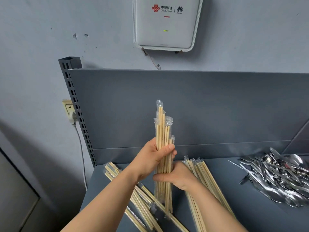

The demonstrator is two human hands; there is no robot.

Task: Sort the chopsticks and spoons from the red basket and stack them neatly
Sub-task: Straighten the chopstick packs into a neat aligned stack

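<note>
Both hands grip an upright bundle of pale wooden, plastic-wrapped chopsticks [163, 148]: left hand [151, 159] fingers curled above, right hand [177, 177] below.

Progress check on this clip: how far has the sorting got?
Done: the spoons lie heaped separately at right. In hand: left hand and right hand grip an upright bundle of wrapped chopsticks. Still to do: the left chopstick pile and right chopstick pile lie splayed, and the spoons are unstacked. No red basket in view.
</note>
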